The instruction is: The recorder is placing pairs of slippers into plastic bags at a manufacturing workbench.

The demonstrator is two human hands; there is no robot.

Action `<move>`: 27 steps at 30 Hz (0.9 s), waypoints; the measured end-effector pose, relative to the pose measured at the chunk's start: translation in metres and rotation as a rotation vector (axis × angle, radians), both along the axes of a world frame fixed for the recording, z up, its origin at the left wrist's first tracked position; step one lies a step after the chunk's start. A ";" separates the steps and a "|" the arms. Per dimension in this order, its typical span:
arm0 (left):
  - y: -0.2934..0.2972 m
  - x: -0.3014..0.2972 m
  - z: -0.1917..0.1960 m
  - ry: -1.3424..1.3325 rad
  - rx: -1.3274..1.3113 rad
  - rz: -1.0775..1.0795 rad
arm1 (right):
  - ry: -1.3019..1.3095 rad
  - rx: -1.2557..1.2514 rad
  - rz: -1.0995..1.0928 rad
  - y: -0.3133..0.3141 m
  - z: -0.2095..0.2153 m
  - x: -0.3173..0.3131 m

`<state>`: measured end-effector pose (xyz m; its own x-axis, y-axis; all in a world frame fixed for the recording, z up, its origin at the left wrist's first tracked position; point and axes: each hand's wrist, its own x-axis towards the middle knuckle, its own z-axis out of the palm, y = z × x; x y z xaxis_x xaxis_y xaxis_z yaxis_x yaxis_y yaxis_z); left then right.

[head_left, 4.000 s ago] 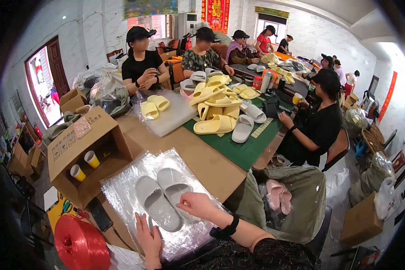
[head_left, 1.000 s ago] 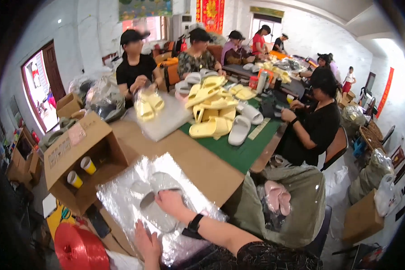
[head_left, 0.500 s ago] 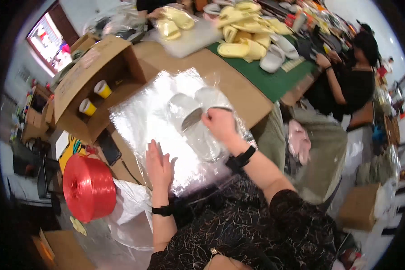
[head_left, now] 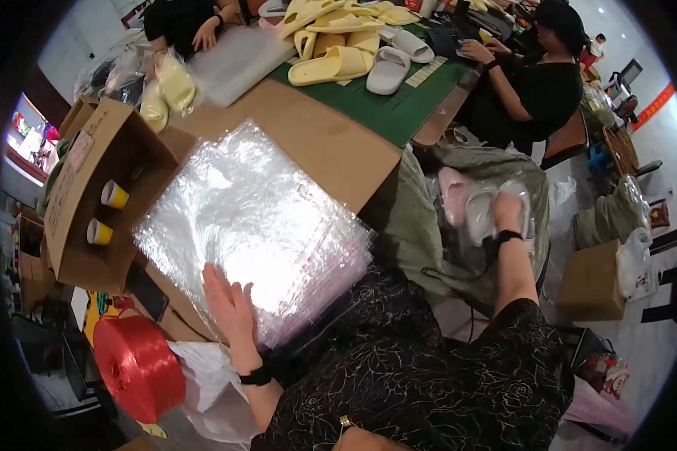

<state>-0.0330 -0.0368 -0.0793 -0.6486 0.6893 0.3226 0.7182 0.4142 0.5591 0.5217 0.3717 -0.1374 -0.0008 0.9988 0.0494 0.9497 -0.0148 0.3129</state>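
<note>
Touching slippers: in the head view, the right hand point(head_left: 507, 211) is down in the sack, on one of the two gray slippers point(head_left: 480, 214).
Gray pair: they are light gray, with round ends, and they lie side by side. Shiny see-through plastic is over them. The hand hides part of the one on the right.
Where they are: inside the big dull green sack point(head_left: 411, 225), just beside a pink slipper point(head_left: 453, 194).
Right fingers: the tips are hidden, so I cannot tell if they are clamped on the slipper or loose.
Left hand: the left hand point(head_left: 232, 304) lies flat, thumb away from the other fingers, with nothing in its grip. It touches the near edge of the clear bags point(head_left: 267, 195).
Clear bags: a flat pile, very shiny, a bit crinkly, with a pinkish look along the near right edge.
Under the pile: a brown cardboard sheet point(head_left: 346, 154).
Left side: a brown box point(head_left: 77, 184) lies on its side with two yellow cups point(head_left: 99, 232) in it. A fat red roll point(head_left: 143, 372) is near the left hand.
Far side: yellow slippers point(head_left: 331, 66) sit heaped on a green mat point(head_left: 395, 109).
</note>
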 end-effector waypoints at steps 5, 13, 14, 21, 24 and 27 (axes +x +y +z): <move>-0.003 0.000 0.002 -0.065 0.029 0.009 | 0.437 -0.156 -0.052 -0.002 -0.106 -0.016; -0.001 0.005 0.005 -0.001 -0.016 0.026 | 0.622 -0.595 -0.119 0.017 -0.131 -0.145; 0.000 0.005 0.007 -0.008 -0.011 0.023 | 0.626 -0.586 -0.126 0.017 -0.133 -0.144; -0.003 0.005 0.008 0.001 -0.002 0.026 | 0.288 -0.548 -0.391 -0.006 -0.114 -0.116; 0.009 0.004 0.010 -0.059 -0.007 0.012 | 0.143 -0.843 -0.572 -0.016 -0.141 -0.060; 0.005 0.003 0.006 -0.083 0.068 0.004 | -0.006 -0.776 -0.401 -0.028 -0.171 -0.074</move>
<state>-0.0298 -0.0317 -0.0737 -0.6777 0.6651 0.3137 0.6670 0.3763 0.6431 0.4482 0.3438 -0.3080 0.3599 0.6755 -0.6436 0.9168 -0.1280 0.3783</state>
